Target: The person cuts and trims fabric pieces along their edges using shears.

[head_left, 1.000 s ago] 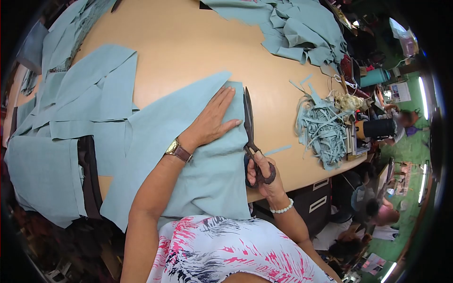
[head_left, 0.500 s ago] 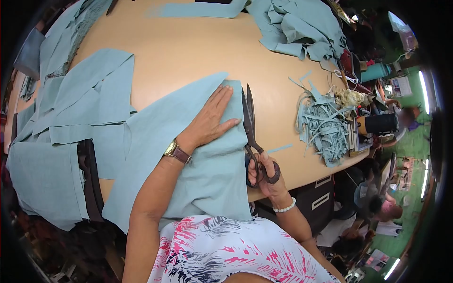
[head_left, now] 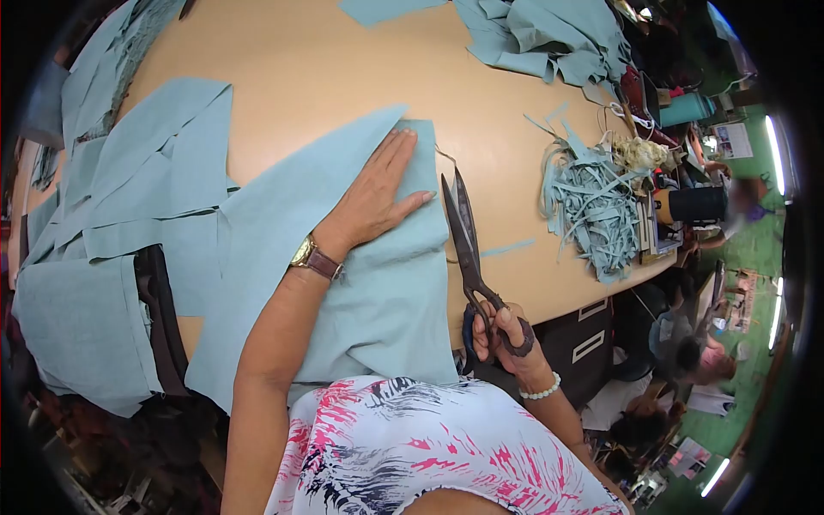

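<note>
Dark long-bladed metal scissors (head_left: 468, 245) are held by the right hand (head_left: 506, 339), beside pale teal fabric (head_left: 378, 283) pressed flat under the left hand (head_left: 371, 196).

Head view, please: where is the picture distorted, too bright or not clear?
Head view: wide-angle bending towards the edges, black corners; white glare from the upper tube light; pale sheen on the table; smeared patch in the right background; the scissors look fairly crisp.
</note>
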The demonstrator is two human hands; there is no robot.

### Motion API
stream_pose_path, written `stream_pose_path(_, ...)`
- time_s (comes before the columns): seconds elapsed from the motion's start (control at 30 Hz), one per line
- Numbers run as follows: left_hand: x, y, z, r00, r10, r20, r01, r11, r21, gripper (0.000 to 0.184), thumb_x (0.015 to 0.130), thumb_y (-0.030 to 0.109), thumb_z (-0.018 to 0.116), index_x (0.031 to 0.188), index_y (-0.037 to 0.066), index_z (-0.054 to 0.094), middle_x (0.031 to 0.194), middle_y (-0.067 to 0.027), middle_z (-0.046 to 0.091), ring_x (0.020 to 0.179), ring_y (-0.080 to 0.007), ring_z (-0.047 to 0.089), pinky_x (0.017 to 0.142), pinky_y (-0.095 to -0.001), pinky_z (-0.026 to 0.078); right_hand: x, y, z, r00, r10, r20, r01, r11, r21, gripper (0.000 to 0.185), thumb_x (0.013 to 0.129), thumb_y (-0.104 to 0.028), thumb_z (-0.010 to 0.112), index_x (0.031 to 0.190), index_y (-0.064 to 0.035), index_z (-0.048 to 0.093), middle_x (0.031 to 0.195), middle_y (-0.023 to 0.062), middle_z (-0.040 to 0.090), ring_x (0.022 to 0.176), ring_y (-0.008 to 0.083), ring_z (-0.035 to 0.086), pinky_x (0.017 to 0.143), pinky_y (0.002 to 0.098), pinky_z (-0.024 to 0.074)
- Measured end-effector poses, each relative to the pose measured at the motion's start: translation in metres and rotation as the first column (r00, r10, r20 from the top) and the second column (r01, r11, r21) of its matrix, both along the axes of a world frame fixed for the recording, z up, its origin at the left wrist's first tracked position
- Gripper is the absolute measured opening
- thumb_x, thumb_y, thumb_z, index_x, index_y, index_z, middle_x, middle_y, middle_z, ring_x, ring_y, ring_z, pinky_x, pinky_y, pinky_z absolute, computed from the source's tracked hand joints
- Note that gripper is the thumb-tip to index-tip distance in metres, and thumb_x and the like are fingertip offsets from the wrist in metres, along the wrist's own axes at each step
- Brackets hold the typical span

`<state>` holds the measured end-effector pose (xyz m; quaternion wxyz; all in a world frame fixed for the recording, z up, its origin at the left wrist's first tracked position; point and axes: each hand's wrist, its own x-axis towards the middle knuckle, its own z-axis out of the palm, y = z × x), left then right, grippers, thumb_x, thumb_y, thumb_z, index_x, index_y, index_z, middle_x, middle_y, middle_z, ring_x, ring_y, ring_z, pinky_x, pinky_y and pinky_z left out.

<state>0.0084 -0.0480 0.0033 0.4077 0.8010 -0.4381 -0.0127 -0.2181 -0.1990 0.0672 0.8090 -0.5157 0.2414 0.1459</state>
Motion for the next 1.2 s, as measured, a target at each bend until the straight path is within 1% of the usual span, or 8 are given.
stream_pose_path(0.47, 0.001, 0.001, 0.001, 0.999, 0.033, -0.023, -0.033, 0.999, -0.008, 0.073, 0.082, 0.031, 0.057, 0.135, -0.002, 0.020, 0.137, -0.0221, 0.027, 0.128, -0.0320, 0.026, 0.106, -0.0355, 0.022, 0.049, 0.005, -0.003, 0.999, -0.031, 0.015, 0.032, 0.995, -0.093, 0.038, 0.085, -0.035, 0.055, 0.067, -0.0022, 0.050, 0.054, 0.0033, 0.046, 0.043, 0.0115, 0.047, 0.042, 0.0225, 0.0385)
stream_pose_path(0.57, 0.012, -0.002, 0.013, 0.983, 0.096, -0.155, -0.113, 0.988, -0.105, 0.062, 0.079, 0.030, 0.062, 0.127, 0.001, 0.036, 0.136, -0.0222, 0.030, 0.127, -0.0336, 0.028, 0.105, -0.0354, 0.023, 0.054, 0.003, -0.007, 0.997, -0.071, 0.009, 0.071, 0.997, -0.029, 0.038, 0.085, -0.035, 0.054, 0.067, -0.0023, 0.050, 0.053, 0.0028, 0.045, 0.043, 0.0113, 0.046, 0.042, 0.0225, 0.0380)
stream_pose_path(0.67, 0.042, 0.001, 0.033, 0.975, 0.098, -0.201, -0.109, 0.993, -0.046, 0.035, 0.074, 0.024, 0.068, 0.099, 0.005, 0.054, 0.133, -0.0208, 0.037, 0.127, -0.0321, 0.031, 0.102, -0.0356, 0.026, 0.051, -0.003, -0.013, 0.992, -0.041, 0.122, 0.037, 0.999, 0.034, 0.038, 0.084, -0.036, 0.055, 0.068, -0.0021, 0.050, 0.055, 0.0028, 0.046, 0.043, 0.0111, 0.046, 0.042, 0.0221, 0.0379)
stream_pose_path(0.8, 0.096, 0.004, 0.045, 0.848, -0.158, -0.506, 0.128, 0.987, -0.095, 0.019, 0.067, 0.014, 0.071, 0.070, 0.008, 0.054, 0.121, -0.0135, 0.051, 0.119, -0.0240, 0.041, 0.097, -0.0345, 0.032, 0.048, -0.012, -0.011, 0.971, 0.040, 0.237, -0.059, 0.995, 0.076, 0.039, 0.081, -0.038, 0.058, 0.072, -0.0011, 0.051, 0.057, 0.0030, 0.046, 0.044, 0.0108, 0.047, 0.042, 0.0217, 0.0380)
stream_pose_path(0.9, 0.120, -0.003, 0.045, 0.812, -0.148, -0.565, 0.227, 0.971, 0.072, 0.021, 0.064, 0.016, 0.073, 0.072, 0.007, 0.056, 0.109, -0.0119, 0.056, 0.108, -0.0225, 0.048, 0.093, -0.0317, 0.035, 0.049, -0.015, -0.011, 0.971, 0.042, 0.236, -0.067, 0.993, 0.097, 0.039, 0.082, -0.038, 0.058, 0.072, -0.0011, 0.051, 0.057, 0.0028, 0.046, 0.044, 0.0107, 0.047, 0.042, 0.0217, 0.0380)
stream_pose_path(1.0, 0.118, -0.014, 0.037, 1.000, -0.003, -0.030, 0.009, 0.974, 0.225, 0.024, 0.061, 0.017, 0.075, 0.073, 0.006, 0.057, 0.096, -0.0114, 0.059, 0.096, -0.0213, 0.053, 0.083, -0.0301, 0.040, 0.050, -0.016, -0.014, 0.978, -0.006, 0.209, -0.020, 0.992, 0.124, 0.038, 0.082, -0.037, 0.058, 0.072, -0.0010, 0.051, 0.057, 0.0031, 0.046, 0.044, 0.0109, 0.047, 0.042, 0.0217, 0.0386)
stream_pose_path(1.1, 0.110, -0.019, 0.036, 0.977, 0.213, -0.004, -0.209, 0.962, 0.178, 0.027, 0.059, 0.017, 0.076, 0.073, 0.004, 0.057, 0.082, -0.0111, 0.059, 0.082, -0.0198, 0.056, 0.074, -0.0283, 0.043, 0.045, -0.016, -0.019, 0.986, -0.024, 0.165, 0.001, 0.990, 0.141, 0.038, 0.082, -0.037, 0.059, 0.072, -0.0009, 0.051, 0.056, 0.0036, 0.047, 0.045, 0.0109, 0.048, 0.043, 0.0217, 0.0387)
stream_pose_path(1.2, 0.110, -0.022, 0.048, 0.926, 0.265, -0.270, -0.148, 0.911, 0.385, 0.028, 0.059, 0.016, 0.076, 0.073, 0.002, 0.056, 0.071, -0.0083, 0.057, 0.071, -0.0166, 0.056, 0.067, -0.0263, 0.043, 0.041, -0.016, -0.023, 0.989, 0.010, 0.146, -0.025, 0.994, 0.103, 0.038, 0.081, -0.036, 0.059, 0.071, -0.0010, 0.051, 0.056, 0.0040, 0.048, 0.046, 0.0109, 0.049, 0.043, 0.0216, 0.0385)
